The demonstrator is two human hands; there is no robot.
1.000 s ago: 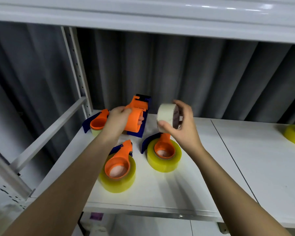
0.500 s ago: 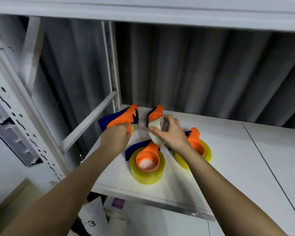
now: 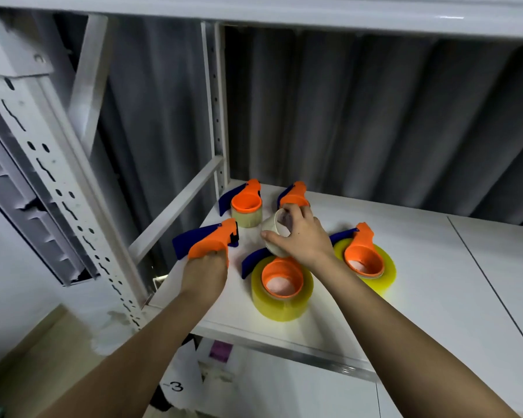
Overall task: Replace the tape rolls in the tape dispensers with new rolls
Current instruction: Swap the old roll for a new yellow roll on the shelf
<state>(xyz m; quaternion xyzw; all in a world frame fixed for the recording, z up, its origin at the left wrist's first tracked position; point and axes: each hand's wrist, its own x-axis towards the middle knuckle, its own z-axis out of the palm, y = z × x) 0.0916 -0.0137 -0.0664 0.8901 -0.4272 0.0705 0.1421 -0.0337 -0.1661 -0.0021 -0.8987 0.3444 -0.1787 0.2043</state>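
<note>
Dispenser (image 3: 213,241) in the left hand (image 3: 206,274), left of frame centre — orange body, blue blade guard, no roll visible on it, fingers curled round its lower end. Pale roll (image 3: 274,233) at frame centre, nearly spent by the look of it, pinched by thumb and fingers of the right hand (image 3: 304,236), just above the shelf (image 3: 435,297).

To do the step well, probably: put the spent roll down well apart from the loaded dispensers, keep the empty dispenser steady with its core mouth facing up, then seat a fresh roll squarely over the hub with the loose end toward the blade. Worth checking unwind direction first — sticky side wrong and the tape will not feed.

Around these: yellow-rolled dispenser (image 3: 281,286) just below the right hand, another (image 3: 364,260) to its right, pale-rolled dispenser (image 3: 246,206) above centre, one more (image 3: 295,194) partly hidden behind the right hand.

No brand readable on rolls or dispensers. Only writing: "-3" on a white paper (image 3: 175,387) at lower centre; purple tag (image 3: 220,350) nearby, illegible.
</note>
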